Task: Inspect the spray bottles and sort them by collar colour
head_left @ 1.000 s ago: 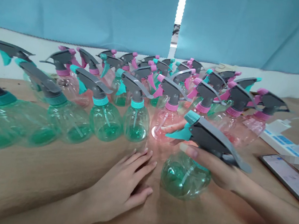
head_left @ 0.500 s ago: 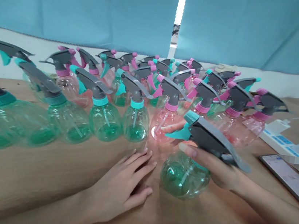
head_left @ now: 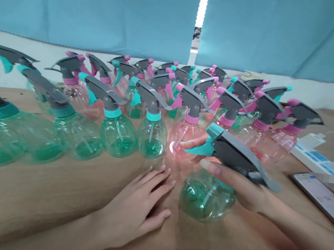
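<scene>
My right hand is wrapped round the neck of a green spray bottle with a grey head and a turquoise trigger. That bottle leans slightly, its nozzle pointing left and away from me. Flat on the wooden table lies my left hand, fingers a little apart, holding nothing. Just beyond its fingertips stands a clear green spray bottle. A pink spray bottle is behind the fingers of my right hand, which partly cover it.
Several more green bottles line the left side, and pink ones stand at the right. Others crowd behind them. A phone and a white power strip lie on the right. Blue curtains hang behind the table.
</scene>
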Motion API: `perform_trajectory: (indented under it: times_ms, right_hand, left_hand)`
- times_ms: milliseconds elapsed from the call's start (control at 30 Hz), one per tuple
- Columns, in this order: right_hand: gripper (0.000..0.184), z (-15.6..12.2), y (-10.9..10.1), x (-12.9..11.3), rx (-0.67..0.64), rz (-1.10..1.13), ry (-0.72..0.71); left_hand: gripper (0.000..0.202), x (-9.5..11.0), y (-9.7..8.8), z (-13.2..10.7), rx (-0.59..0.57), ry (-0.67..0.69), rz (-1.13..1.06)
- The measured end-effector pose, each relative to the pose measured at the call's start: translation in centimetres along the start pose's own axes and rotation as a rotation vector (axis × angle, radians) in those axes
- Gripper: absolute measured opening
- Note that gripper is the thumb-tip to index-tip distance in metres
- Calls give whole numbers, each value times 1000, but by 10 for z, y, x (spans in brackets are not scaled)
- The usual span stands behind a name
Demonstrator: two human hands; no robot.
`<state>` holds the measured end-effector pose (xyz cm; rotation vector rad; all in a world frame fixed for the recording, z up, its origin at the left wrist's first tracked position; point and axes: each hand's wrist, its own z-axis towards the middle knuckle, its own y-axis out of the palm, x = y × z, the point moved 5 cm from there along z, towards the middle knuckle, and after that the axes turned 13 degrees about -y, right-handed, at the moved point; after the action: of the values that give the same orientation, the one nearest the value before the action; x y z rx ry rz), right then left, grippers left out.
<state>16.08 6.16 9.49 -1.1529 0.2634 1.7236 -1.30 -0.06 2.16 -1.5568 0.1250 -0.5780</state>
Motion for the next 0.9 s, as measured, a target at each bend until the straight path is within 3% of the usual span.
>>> perform_trajectory:
  times_ms: [233,600,767,900]
  right_hand:
    - [27,6,6,-7,-31,108,-36]
    - [10,-12,-6,15,27,-100,72]
    - [5,-6,-6,2,37,-124,-36]
    - [24,4,-3,-14,41,-172,-118]
  left_hand:
    - [53,-1,1,0,2,-2,-19]
    - [52,0,0,0,-7,0,-7]
    - [50,0,-3,2,0,-12,-13]
    - [47,1,-4,3,17,-22,-32]
